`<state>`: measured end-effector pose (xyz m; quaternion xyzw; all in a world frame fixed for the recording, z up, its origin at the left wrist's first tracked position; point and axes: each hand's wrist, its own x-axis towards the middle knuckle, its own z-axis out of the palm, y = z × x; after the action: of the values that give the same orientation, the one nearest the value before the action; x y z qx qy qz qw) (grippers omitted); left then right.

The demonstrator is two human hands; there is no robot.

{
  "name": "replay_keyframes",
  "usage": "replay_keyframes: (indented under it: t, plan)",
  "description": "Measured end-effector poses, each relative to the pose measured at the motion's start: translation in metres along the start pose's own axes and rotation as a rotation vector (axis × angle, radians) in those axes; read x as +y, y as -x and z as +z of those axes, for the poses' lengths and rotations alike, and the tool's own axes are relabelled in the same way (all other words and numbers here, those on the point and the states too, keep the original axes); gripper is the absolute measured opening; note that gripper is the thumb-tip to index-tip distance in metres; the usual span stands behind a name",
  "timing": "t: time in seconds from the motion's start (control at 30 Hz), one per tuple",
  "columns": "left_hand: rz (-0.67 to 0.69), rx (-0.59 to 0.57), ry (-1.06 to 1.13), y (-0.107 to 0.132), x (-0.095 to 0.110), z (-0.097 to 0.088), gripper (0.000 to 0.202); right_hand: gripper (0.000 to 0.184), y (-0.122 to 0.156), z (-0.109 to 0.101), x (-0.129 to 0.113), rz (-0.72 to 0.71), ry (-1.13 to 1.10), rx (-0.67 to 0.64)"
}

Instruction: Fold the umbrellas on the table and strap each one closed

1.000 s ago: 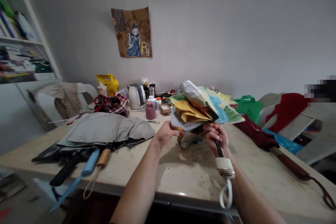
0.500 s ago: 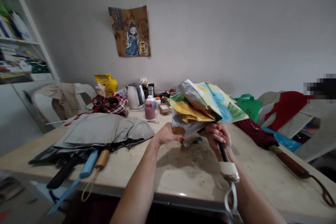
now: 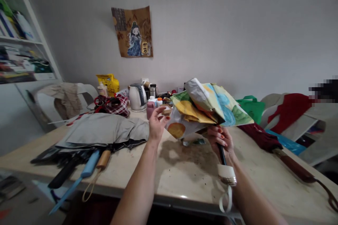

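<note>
A colourful umbrella (image 3: 208,103), loosely folded, is held above the table with its canopy away from me. My right hand (image 3: 219,140) grips its black shaft just under the canopy. The white handle (image 3: 226,172) and its strap hang toward me. Beside the canopy's left edge, my left hand (image 3: 157,126) is raised with fingers apart, holding nothing. One loose flap with an orange circle (image 3: 176,130) droops close to that hand.
Grey folded umbrellas (image 3: 97,130) lie at the left, handles past the table edge. On the right rests a maroon umbrella (image 3: 264,137) with a brown handle. A kettle (image 3: 137,97), a pink cup (image 3: 150,110) and bottles stand behind. Crumbs dot the table (image 3: 182,179).
My left hand has let go of the canopy's left edge and moved up and left, its fingers opening. The flap with the orange circle now spreads out. My right hand keeps its grip.
</note>
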<state>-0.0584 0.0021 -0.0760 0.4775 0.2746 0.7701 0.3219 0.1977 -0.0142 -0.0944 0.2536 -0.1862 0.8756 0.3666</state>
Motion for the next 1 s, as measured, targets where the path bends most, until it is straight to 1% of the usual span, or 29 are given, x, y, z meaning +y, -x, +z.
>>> replay_keyframes:
  t: [0.07, 0.1, 0.13, 0.17, 0.23, 0.27, 0.3, 0.37, 0.4, 0.43, 0.5, 0.57, 0.6, 0.7, 0.73, 0.77, 0.83, 0.9, 0.97, 1.0]
  plan:
    - [0.047, -0.161, -0.113, 0.005, 0.001, 0.0, 0.073, 0.029, 0.0, -0.002, 0.0, 0.089, 0.046, 0.056]
    - [0.046, -0.225, -0.148, 0.008, 0.001, 0.0, 0.079, 0.029, 0.0, -0.003, 0.0, 0.145, 0.078, 0.087]
    - [0.028, -0.262, -0.162, 0.011, 0.001, -0.001, 0.081, 0.029, -0.001, -0.003, 0.0, 0.198, 0.112, 0.117]
    - [0.003, -0.291, -0.169, 0.013, 0.002, -0.001, 0.079, 0.029, -0.001, -0.004, 0.0, 0.239, 0.144, 0.145]
    - [-0.045, -0.337, -0.176, 0.015, 0.003, -0.003, 0.07, 0.028, -0.001, -0.005, 0.0, 0.27, 0.186, 0.194]
    - [-0.058, -0.347, -0.163, 0.015, 0.005, -0.003, 0.069, 0.028, -0.001, -0.005, 0.0, 0.26, 0.197, 0.207]
    - [-0.064, -0.345, -0.13, 0.016, 0.007, -0.003, 0.074, 0.028, 0.0, -0.006, -0.001, 0.242, 0.206, 0.211]
    - [-0.064, -0.328, -0.016, 0.016, 0.012, -0.002, 0.091, 0.029, 0.0, -0.007, -0.002, 0.214, 0.23, 0.207]
    - [-0.076, -0.335, 0.038, 0.017, 0.014, -0.001, 0.097, 0.029, 0.0, -0.008, -0.002, 0.207, 0.246, 0.203]
    - [-0.105, -0.368, 0.071, 0.017, 0.017, -0.001, 0.098, 0.029, 0.001, -0.009, -0.002, 0.207, 0.264, 0.201]
    - [-0.193, -0.465, 0.06, 0.016, 0.021, -0.001, 0.085, 0.028, 0.0, -0.012, -0.004, 0.215, 0.291, 0.202]
    - [-0.242, -0.53, -0.03, 0.014, 0.026, -0.001, 0.069, 0.027, 0.0, -0.014, -0.006, 0.214, 0.288, 0.188]
    - [-0.218, -0.555, -0.088, 0.013, 0.029, -0.002, 0.062, 0.027, 0.0, -0.014, -0.008, 0.209, 0.276, 0.178]
    - [-0.032, -0.618, -0.193, 0.01, 0.041, -0.001, 0.035, 0.028, 0.001, -0.014, -0.013, 0.155, 0.224, 0.16]
    - [0.002, -0.647, -0.198, 0.009, 0.046, -0.001, 0.028, 0.028, 0.002, -0.014, -0.014, 0.139, 0.217, 0.166]
    - [0.003, -0.672, -0.196, 0.008, 0.05, 0.001, 0.024, 0.029, 0.002, -0.013, -0.015, 0.133, 0.219, 0.175]
    - [-0.067, -0.708, -0.203, 0.003, 0.058, 0.004, 0.022, 0.03, 0.002, -0.012, -0.013, 0.152, 0.24, 0.171]
    - [-0.165, -0.757, -0.234, -0.005, 0.064, 0.008, 0.028, 0.032, -0.001, -0.009, -0.01, 0.173, 0.266, 0.144]
    - [-0.244, -0.823, -0.262, -0.018, 0.068, 0.01, 0.043, 0.032, -0.007, -0.003, -0.008, 0.179, 0.297, 0.134]
    - [-0.25, -0.825, -0.263, -0.024, 0.07, 0.01, 0.052, 0.031, -0.011, 0.0, -0.008, 0.19, 0.324, 0.145]
